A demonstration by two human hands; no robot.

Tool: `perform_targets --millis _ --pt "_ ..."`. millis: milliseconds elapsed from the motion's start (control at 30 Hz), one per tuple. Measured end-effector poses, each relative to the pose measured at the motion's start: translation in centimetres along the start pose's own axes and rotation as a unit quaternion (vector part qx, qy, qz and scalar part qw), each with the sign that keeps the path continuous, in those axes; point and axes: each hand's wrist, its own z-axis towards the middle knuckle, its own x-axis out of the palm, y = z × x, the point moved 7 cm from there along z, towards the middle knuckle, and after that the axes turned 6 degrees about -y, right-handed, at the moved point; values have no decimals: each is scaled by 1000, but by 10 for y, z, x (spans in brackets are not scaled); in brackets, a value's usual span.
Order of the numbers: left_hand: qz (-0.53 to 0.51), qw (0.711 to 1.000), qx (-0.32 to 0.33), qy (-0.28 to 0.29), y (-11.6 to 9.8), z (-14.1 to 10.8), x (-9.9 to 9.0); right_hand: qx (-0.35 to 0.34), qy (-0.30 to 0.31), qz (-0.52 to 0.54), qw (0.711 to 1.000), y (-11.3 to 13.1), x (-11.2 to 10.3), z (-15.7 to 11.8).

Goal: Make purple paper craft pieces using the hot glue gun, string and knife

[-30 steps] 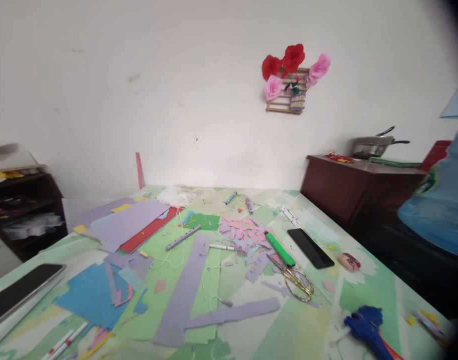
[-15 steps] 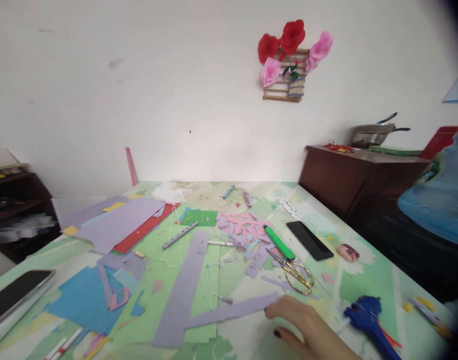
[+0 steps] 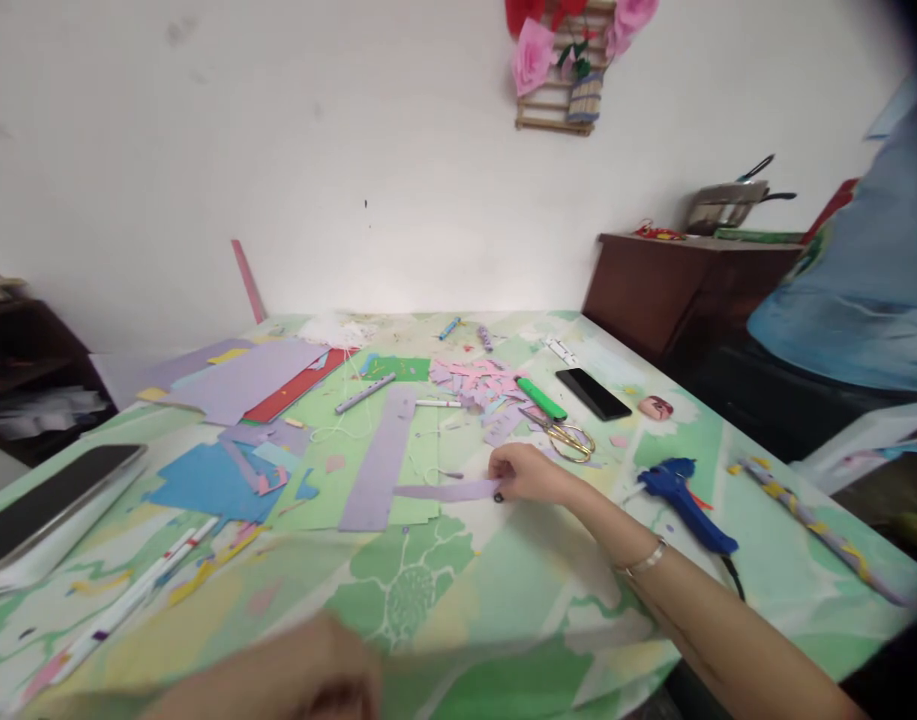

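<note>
My right hand (image 3: 524,474) pinches the right end of a narrow purple paper strip (image 3: 444,492), thumb and fingers closed on it. The strip's left end meets a wider purple paper strip (image 3: 377,470), which lies on light green paper sheets (image 3: 319,480). At the bottom edge my left hand (image 3: 300,670) is smeared by motion, and its fingers cannot be made out. Gold-handled scissors (image 3: 570,440) and a green utility knife (image 3: 540,398) lie just beyond my right hand. To the right of my wrist rests a blue glue gun (image 3: 683,498).
Pink and purple paper scraps (image 3: 473,380) are heaped mid-table. Blue paper (image 3: 214,482) and a phone (image 3: 60,495) lie at left. A black rectangular object (image 3: 593,393) and a decorated purple stick (image 3: 810,525) are at right. A person in blue (image 3: 863,260) is beyond the right edge.
The view has tilted down. My right hand has closed on the end of the narrow purple strip. My left hand has come in at the bottom.
</note>
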Motion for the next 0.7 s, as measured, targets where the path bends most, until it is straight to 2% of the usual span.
perform_targets --millis 67,100,167,200,233,300,433,567,700 --pt "13 998 -32 -61 -2 33 -34 0 12 19 1000 0 -5 7" --pt "24 989 -48 -136 -2 50 -58 -2 13 31 999 -1 -9 11" --pt "63 954 -37 -290 -2 79 -101 -5 -3 61 998 -5 -20 18" --pt "87 935 -48 -341 3 91 -116 -4 -21 79 997 -10 -28 21" --pt "123 921 -63 -364 11 104 -123 1 -46 99 994 -15 -36 23" --pt "176 915 -68 -356 27 128 -122 19 -105 139 985 -31 -53 22" --pt "182 927 -64 -322 50 155 -96 60 -196 204 957 -60 -71 13" --pt "151 949 -43 -275 48 165 -71 72 -209 245 944 -63 -68 12" --pt "125 964 -39 -233 47 170 -62 68 -201 269 939 -54 -61 14"
